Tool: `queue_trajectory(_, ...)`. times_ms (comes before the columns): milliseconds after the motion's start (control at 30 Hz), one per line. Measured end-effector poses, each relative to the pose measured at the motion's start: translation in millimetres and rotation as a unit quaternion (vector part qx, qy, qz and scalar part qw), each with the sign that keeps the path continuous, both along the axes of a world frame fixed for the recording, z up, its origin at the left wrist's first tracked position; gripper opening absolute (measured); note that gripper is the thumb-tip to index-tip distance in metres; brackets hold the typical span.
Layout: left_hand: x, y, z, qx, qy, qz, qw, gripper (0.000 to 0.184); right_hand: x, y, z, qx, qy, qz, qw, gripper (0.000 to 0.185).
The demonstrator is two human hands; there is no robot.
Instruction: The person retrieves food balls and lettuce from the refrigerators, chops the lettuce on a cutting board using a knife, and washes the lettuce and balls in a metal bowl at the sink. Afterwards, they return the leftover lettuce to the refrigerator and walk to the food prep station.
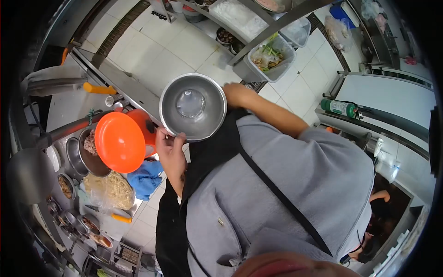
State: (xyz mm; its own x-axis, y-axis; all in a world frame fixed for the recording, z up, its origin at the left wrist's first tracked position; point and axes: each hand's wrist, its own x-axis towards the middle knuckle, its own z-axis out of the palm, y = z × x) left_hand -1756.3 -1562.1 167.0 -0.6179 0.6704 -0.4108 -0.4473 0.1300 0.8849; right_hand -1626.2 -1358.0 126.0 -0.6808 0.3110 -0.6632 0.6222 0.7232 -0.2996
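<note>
A deep stainless steel bowl [168,111] is held in front of my apron, its mouth facing up. At its bottom lies a shiny, clear round patch; whether this is liquid I cannot tell. My left hand [171,150] grips the near-left rim, thumb on the edge and fingers underneath. On the far right side, my right hand [236,94] is closed against the rim, its fingertips partly hidden. Just left of my left hand is an orange plastic basin [121,142], beside a metal pot [90,157] with minced meat.
The counter at left bears a bag of pale strips [115,189], a blue cloth [145,179], an orange-handled knife [121,217] and several food bowls. Ahead, a grey bin [284,69] of scraps stands by a shelf. A green cylinder [339,108] and another person [380,196] are at right.
</note>
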Motion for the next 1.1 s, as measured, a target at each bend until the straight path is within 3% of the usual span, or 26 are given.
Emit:
queue_trajectory(67, 2, -2, -15, -0.017, 0.065, -0.048, 0.997, 0.018, 24, 0, -15, -0.091, 0.022, -0.098, 0.991, 0.031)
queue_trajectory(133, 7, 4, -15, -0.011, 0.078, -0.083, 0.993, 0.016, 39, 5, -18, -0.133, 0.078, -0.104, 0.983, 0.032)
queue_trajectory(200, 14, 19, -10, 0.031, 0.010, -0.086, 0.996, 0.016, 44, 13, -13, -0.050, -0.040, -0.039, 0.997, 0.028)
queue_trajectory(233, 15, 22, -9, -0.012, 0.053, -0.107, 0.993, 0.016, 51, 16, -18, 0.004, 0.009, -0.048, 0.999, 0.024)
queue_trajectory(267, 14, 24, -22, 0.035, 0.062, -0.110, 0.991, 0.016, 55, 22, -19, 0.033, 0.044, -0.008, 0.998, 0.024)
queue_trajectory(333, 16, 35, -27, 0.000, 0.019, -0.102, 0.995, 0.016, 60, 39, -30, 0.012, 0.098, -0.036, 0.994, 0.025)
queue_trajectory(567, 5, 101, -42, 0.004, -0.029, -0.001, 1.000, 0.015, 62, 121, -48, 0.021, 0.065, 0.016, 0.998, 0.029)
queue_trajectory(800, -36, 182, -62, -0.026, 0.061, 0.077, 0.995, 0.016, 40, 232, -60, 0.082, 0.125, 0.071, 0.986, 0.023)
queue_trajectory(867, -47, 202, -65, -0.006, 0.053, 0.124, 0.991, 0.018, 24, 254, -36, 0.080, 0.162, 0.062, 0.982, 0.023)
queue_trajectory(1100, -123, 280, -78, -0.005, 0.064, 0.103, 0.993, 0.019, -20, 298, -10, 0.060, 0.230, 0.021, 0.971, 0.022)
